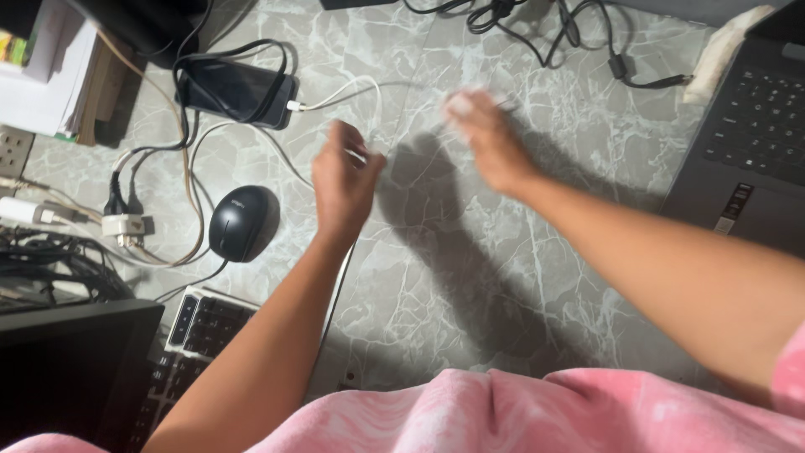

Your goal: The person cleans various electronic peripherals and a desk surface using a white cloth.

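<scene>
My left hand (342, 180) hovers over the marble tabletop (470, 277), its fingers curled around a bit of white cable (340, 94). That cable runs from a black phone (239, 88) at the upper left. My right hand (486, 141) is blurred by motion a little to the right. Its fingers are pinched together where the thin cable reaches it. Both hands are above the table surface, about a hand's width apart.
A black mouse (241, 222) lies left of my left hand, and a keyboard (197, 335) below it. A dark laptop (750, 134) fills the right edge. Tangled cables and a plug adapter (126, 225) crowd the left. Papers (50, 75) sit at the top left, pink cloth (520, 415) at the bottom.
</scene>
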